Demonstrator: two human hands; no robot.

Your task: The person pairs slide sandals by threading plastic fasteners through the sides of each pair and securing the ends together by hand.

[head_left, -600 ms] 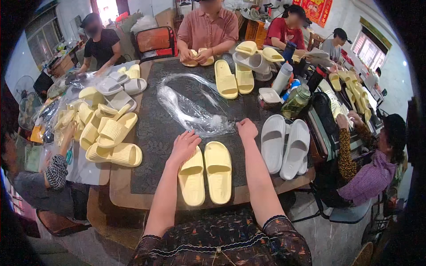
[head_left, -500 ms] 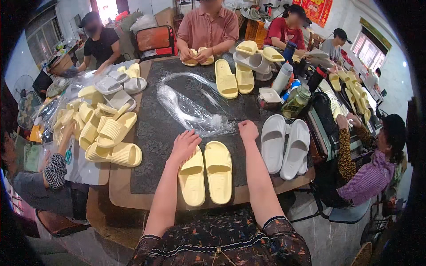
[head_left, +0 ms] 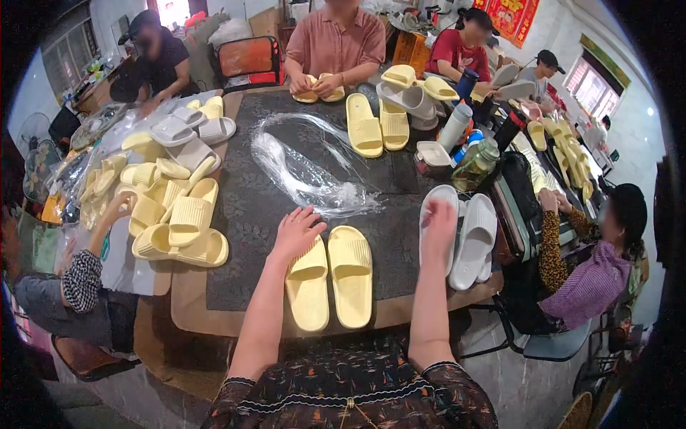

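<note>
Your left hand [head_left: 296, 232] rests on the left slipper of the yellow pair [head_left: 330, 279] at the table's [head_left: 250, 207] near edge. Your right hand [head_left: 437, 225] touches the white slippers [head_left: 468, 236] by the near right corner, with the clear plastic bag [head_left: 307, 171] lying toward the middle.

- A pair of pale yellow slippers [head_left: 330, 280] lies flat, soles down, side by side, toes pointing away from me, at the near edge of the dark table mat [head_left: 250, 214].
- A pair of white slippers [head_left: 464, 236] lies at the mat's right edge, overlapping.
</note>
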